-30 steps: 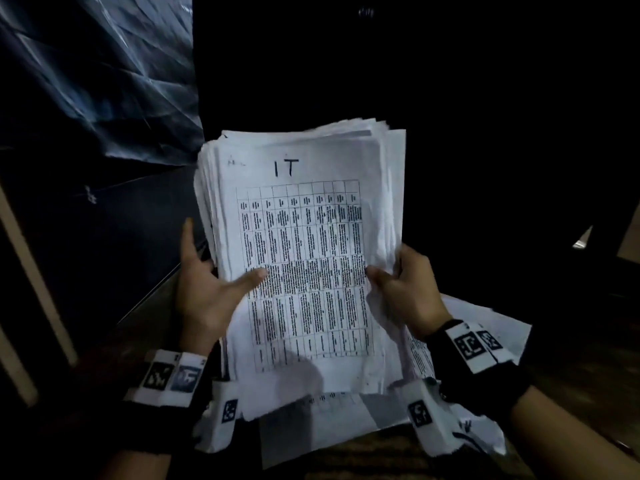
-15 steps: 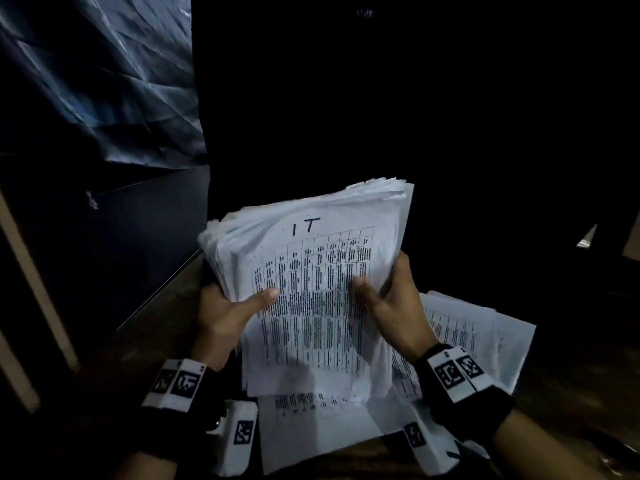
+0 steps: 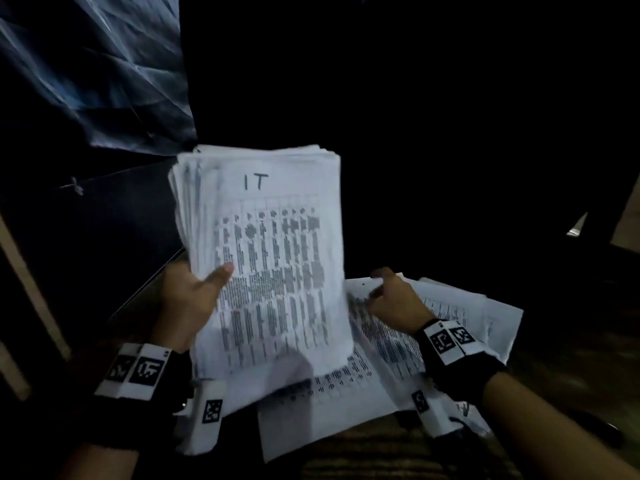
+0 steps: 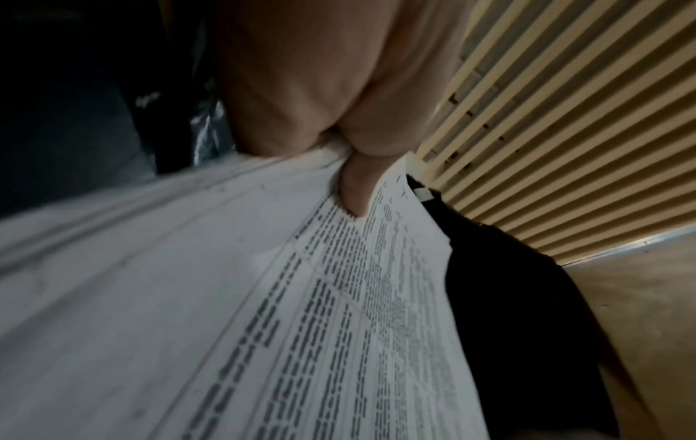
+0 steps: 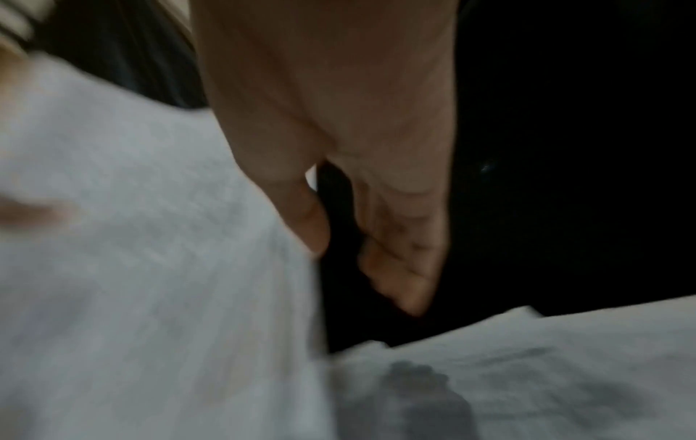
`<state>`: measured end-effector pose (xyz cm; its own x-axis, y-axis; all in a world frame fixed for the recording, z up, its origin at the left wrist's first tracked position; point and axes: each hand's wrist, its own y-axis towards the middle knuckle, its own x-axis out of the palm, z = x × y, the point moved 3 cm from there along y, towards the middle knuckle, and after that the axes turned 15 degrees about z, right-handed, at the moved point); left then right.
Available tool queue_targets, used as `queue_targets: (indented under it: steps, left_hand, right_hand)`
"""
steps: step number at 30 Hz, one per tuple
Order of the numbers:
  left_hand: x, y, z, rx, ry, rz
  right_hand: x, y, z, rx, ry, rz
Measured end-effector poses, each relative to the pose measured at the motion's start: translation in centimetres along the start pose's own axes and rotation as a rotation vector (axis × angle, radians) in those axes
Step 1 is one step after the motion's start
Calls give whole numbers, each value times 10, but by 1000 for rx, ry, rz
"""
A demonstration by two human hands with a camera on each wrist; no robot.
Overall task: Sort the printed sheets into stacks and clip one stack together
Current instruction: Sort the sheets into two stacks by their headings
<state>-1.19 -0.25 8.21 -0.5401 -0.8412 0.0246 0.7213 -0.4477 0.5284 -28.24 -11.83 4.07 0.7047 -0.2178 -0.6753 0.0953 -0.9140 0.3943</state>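
A thick stack of printed sheets (image 3: 277,254), with "IT" handwritten at the top, stands nearly upright in front of me. My left hand (image 3: 207,282) grips its lower left edge, thumb (image 4: 354,190) on the front page and fingers hidden behind. In the left wrist view the stack (image 4: 263,297) fills the lower frame. My right hand (image 3: 381,289) is off the stack, just to its right, hovering over loose printed sheets (image 3: 450,306) lying on the table. The blurred right wrist view shows the right hand (image 5: 357,238) with relaxed fingers holding nothing, above the sheets (image 5: 527,372).
More loose sheets (image 3: 311,417) lie under the stack near the table's front edge. The wooden table (image 3: 381,455) is dark. Crumpled plastic sheeting (image 3: 86,71) hangs at the upper left. A slatted panel (image 4: 565,119) shows in the left wrist view. The far side is black.
My right hand has let go of the stack and moved right and down over the loose sheets. The stack, tilted away half a second ago, now stands upright in my left hand alone.
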Motion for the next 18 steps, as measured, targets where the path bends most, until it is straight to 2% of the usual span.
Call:
queue_targets:
  steps: [2,4,7,10,11,14,18]
  left_hand:
    - [-11,13,9,52,2,79]
    - [-19,21,17,104,-2,136]
    - [-21,24,22,132,17,203]
    - [-19,19,23,112,11,223]
    - [-19,19,23,96,15,231]
    - [-20,16,21,41,-34,247]
    - [-25,18,22,-53,-73,290]
  right_hand:
    - [6,4,21,30,-284,-130]
    - [14,0,31,51,-415,-268]
    - [31,-7,24,15,-311,-307]
    - [56,-21,14,-84,-373,-421]
    - [62,-22,14,-86,-343,-401]
    - [64,-16,25,105,-172,-304]
    - [27,7,51,214,-136,-105]
